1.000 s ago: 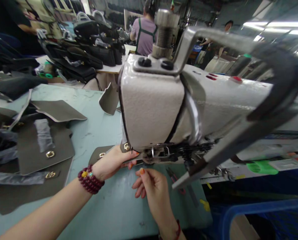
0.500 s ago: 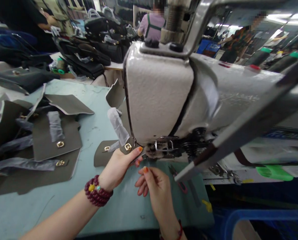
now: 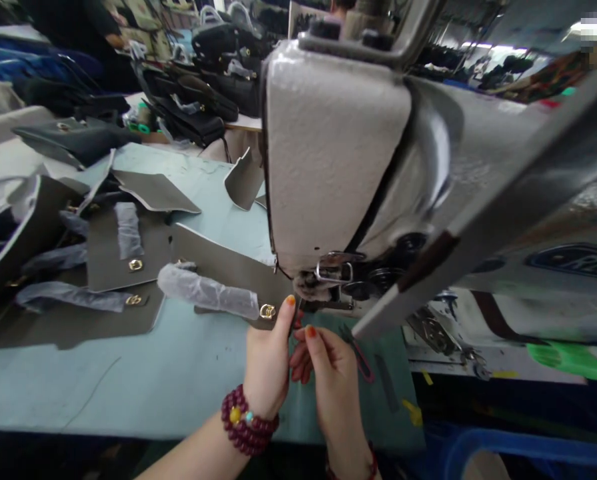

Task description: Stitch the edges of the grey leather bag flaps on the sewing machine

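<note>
My left hand (image 3: 265,363), with a dark red bead bracelet on the wrist, grips a grey leather flap (image 3: 228,267) by its end near a gold clasp (image 3: 267,311). A clear plastic wrap (image 3: 205,292) lies along the flap. My right hand (image 3: 331,373) sits just right of the left, fingers pinched together near the flap's edge; what they hold is too small to see. Both hands are right under the head of the white sewing machine (image 3: 338,147), next to its presser foot (image 3: 311,287).
Several grey leather pieces with gold clasps (image 3: 123,257) lie on the pale blue table (image 3: 128,373) at the left. Black handbags (image 3: 203,100) are piled on a table behind. Small scissors (image 3: 355,350) lie to the right of my hands. A blue crate rim (image 3: 503,443) is lower right.
My left hand has drawn the leather flap out from under the machine head toward me, so its full length now shows. My right hand came closer to the left. The view has shifted right.
</note>
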Action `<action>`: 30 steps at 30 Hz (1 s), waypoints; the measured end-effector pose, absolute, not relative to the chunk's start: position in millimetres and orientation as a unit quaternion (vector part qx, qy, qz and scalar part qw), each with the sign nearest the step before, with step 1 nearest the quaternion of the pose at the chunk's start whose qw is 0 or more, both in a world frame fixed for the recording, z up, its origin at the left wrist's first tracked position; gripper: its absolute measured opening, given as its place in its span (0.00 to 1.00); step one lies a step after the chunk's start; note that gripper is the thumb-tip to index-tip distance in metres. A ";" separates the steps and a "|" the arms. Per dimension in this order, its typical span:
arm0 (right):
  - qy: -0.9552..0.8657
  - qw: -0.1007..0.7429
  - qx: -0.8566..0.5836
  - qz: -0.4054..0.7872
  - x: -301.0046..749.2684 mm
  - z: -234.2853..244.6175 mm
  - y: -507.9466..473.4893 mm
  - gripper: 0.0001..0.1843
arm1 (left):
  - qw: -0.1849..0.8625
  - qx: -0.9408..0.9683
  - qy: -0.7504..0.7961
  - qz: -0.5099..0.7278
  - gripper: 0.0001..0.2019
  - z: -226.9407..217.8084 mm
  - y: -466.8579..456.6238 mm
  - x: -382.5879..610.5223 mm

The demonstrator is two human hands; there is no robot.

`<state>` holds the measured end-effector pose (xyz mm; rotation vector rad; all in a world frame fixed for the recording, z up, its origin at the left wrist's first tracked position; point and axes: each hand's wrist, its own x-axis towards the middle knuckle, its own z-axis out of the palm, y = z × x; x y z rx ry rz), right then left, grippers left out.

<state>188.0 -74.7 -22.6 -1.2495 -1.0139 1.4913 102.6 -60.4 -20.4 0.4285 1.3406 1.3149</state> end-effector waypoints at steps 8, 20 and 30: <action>-0.477 0.426 -0.559 0.528 207.3 -22.2 -79.9 0.23 | 0.611 0.118 0.523 0.582 0.23 -29.0 -78.1 134.3; -0.671 0.253 -0.697 0.009 278.8 -106.6 -104.1 0.30 | 0.302 0.614 0.601 0.414 0.17 25.7 -18.7 -30.4; -0.617 0.299 -0.721 0.105 268.6 -56.8 -109.0 0.20 | 0.264 0.631 0.619 0.386 0.18 27.7 41.1 -83.8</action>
